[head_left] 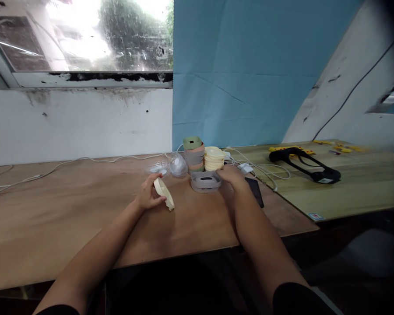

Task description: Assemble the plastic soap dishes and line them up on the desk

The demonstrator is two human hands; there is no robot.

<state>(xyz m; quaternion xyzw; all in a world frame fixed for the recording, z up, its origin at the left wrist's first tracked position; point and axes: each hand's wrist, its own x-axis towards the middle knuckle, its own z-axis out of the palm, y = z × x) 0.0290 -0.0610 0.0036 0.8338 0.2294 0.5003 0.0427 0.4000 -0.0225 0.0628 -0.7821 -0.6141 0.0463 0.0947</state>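
My left hand (149,194) pinches a cream plastic lid (164,194) between thumb and fingers, holding it tilted on edge above the wooden table. To the right, my right hand (231,175) is closed at the right rim of a grey oval plastic container (205,182), which has a dark slot showing inside. Some of its fingers are hidden. Behind that container rises a stack of green, orange and grey containers (194,155). Beside this stack stands a pile of cream lids (214,158), close to my right hand.
Clear plastic domes (178,165) lie left of the stack. A dark phone (255,191) rests beyond my right wrist, near white cables and a charger (245,168). A black strap-like frame (305,164) and a yellow power strip (292,151) occupy the right table.
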